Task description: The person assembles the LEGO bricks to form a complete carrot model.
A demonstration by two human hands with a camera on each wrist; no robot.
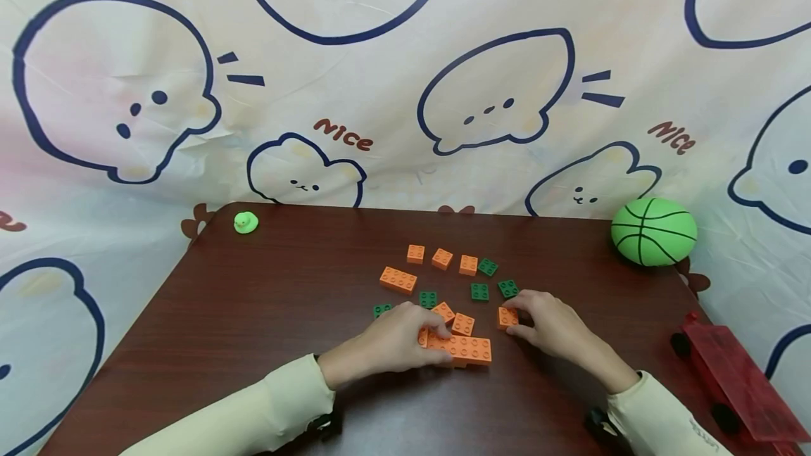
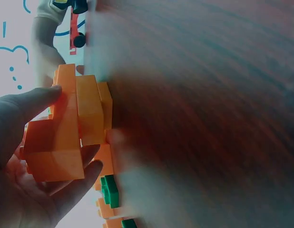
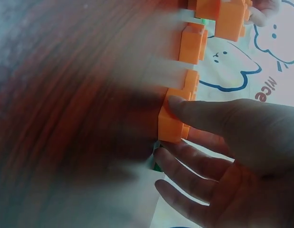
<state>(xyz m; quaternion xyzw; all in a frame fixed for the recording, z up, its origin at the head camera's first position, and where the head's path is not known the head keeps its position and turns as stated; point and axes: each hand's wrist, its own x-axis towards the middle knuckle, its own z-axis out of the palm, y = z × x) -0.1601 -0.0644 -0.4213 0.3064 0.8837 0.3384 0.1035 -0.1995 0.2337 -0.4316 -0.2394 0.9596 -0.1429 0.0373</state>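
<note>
My left hand [image 1: 394, 338] grips a built-up orange block piece [image 1: 474, 349], thumb on the near side and fingers on the far side. In the left wrist view, this orange piece [image 2: 66, 137] shows stacked layers, with one block raised on top at the end by the palm. To the right of it, my right hand [image 1: 550, 322] pinches a small orange brick [image 1: 507, 318] between thumb and fingers, close over the table. Two small orange bricks, one a square brick [image 1: 463, 324], lie just beyond the built-up piece. A green brick [image 1: 507, 288] lies beyond my right fingertips.
Farther back on the dark wooden table [image 1: 285, 301] lie a long orange brick [image 1: 398, 280], several small orange bricks and several green ones. A green toy duck [image 1: 246, 222] sits at the back left, a green ball [image 1: 654, 231] at the back right. A red toy vehicle [image 1: 738, 378] stands at right.
</note>
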